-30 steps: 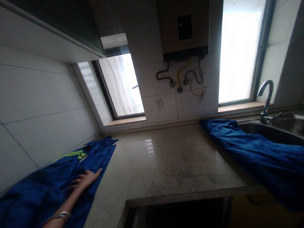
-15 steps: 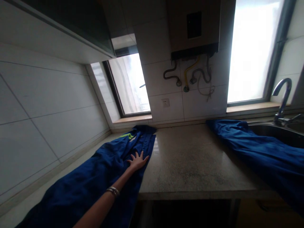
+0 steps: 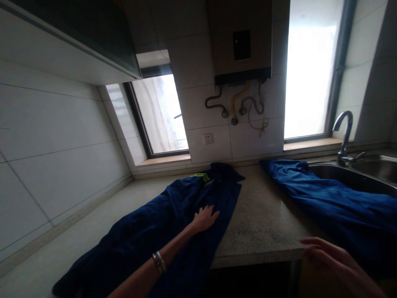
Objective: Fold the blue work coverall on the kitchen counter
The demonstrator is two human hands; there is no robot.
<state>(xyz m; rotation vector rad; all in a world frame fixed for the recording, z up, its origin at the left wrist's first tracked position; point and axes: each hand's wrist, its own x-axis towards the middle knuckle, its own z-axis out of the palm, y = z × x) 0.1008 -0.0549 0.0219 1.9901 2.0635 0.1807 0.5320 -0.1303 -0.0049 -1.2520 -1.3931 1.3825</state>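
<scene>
Dark-blue cloth garment (image 3: pixel 161 217) with yellow-green stripes (image 3: pixel 204 177) slid right along speckled stone desk (image 3: pixel 260 219), left hand (image 3: pixel 205 219) spread on it, unclenched, right hand (image 3: pixel 333 254) half-open, empty; one-palm dragging could bunch it.

The left forearm (image 3: pixel 178 242) is stretched forward, and the left hand (image 3: pixel 204 219) is held palm down, its fingers (image 3: pixel 210 209) parted. The right hand (image 3: pixel 333 255) is held well apart, fingers pointed leftward and slightly curved.
</scene>
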